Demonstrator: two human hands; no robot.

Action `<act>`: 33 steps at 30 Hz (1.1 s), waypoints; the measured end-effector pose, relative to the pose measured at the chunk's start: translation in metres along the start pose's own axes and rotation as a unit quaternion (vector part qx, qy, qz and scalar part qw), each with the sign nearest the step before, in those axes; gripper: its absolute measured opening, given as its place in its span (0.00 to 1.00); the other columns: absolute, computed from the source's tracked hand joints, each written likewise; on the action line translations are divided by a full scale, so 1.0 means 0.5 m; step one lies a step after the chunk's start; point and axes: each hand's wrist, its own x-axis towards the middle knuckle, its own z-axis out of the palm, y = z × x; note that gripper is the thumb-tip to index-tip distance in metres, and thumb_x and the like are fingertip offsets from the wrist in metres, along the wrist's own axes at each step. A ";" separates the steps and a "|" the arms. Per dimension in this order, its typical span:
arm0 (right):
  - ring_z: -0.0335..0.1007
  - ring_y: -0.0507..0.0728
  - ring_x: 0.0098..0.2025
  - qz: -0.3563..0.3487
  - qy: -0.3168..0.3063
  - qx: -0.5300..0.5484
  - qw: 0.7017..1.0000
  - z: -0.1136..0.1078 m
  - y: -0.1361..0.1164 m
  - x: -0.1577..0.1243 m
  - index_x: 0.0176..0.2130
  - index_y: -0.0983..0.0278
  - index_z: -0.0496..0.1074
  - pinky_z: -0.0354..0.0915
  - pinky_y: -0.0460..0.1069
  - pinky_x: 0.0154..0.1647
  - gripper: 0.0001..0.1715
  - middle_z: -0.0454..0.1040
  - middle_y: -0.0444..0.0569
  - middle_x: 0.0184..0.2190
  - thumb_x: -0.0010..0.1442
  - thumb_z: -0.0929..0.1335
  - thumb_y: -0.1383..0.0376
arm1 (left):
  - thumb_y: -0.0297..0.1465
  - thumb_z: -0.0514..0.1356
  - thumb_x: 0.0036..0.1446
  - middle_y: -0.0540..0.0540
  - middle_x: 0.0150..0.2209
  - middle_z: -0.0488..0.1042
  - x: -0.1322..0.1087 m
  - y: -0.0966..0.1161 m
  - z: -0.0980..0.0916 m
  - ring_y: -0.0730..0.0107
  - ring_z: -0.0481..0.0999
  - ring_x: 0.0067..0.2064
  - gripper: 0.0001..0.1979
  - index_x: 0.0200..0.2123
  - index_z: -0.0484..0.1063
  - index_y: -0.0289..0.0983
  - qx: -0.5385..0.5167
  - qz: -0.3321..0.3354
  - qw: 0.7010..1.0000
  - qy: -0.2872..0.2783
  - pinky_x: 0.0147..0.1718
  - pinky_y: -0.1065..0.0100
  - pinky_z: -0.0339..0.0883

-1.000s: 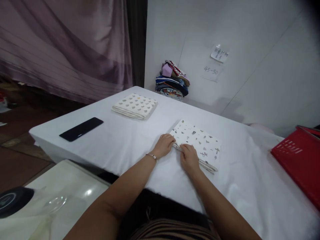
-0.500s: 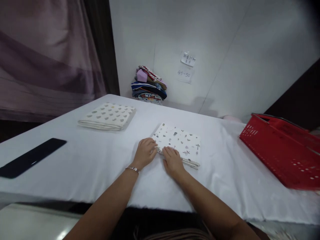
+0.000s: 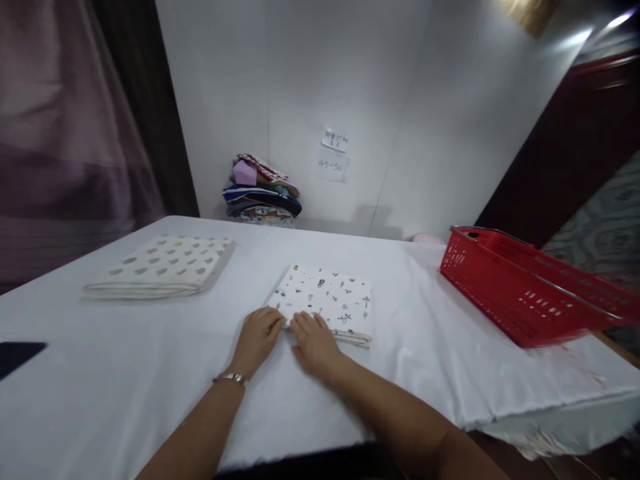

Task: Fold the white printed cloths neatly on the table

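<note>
Folded printed cloth (image 3: 333,293) left of the red basket (image 3: 500,290).
The left hand (image 3: 256,340) curls at its corner farther from the basket, whether fingers clamp it I cannot tell; the right hand (image 3: 317,343), nearer the basket, rests flattened fingers, close together, on it.

Over my feed I read "45-50" on the lower sheet (image 3: 333,175) on the pale wall (image 3: 345,73); the handwriting on the upper sheet (image 3: 335,140) is too blurred for me.
</note>
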 end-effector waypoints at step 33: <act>0.44 0.63 0.65 0.149 -0.043 0.014 0.988 -0.022 0.129 -0.085 0.60 0.66 0.58 0.46 0.60 0.61 0.32 0.54 0.56 0.62 0.61 0.59 0.55 | 0.36 0.52 0.59 0.40 0.57 0.63 0.075 0.054 0.039 0.55 0.57 0.60 0.14 0.47 0.66 0.39 0.120 -0.095 0.986 -0.070 0.56 0.46 0.48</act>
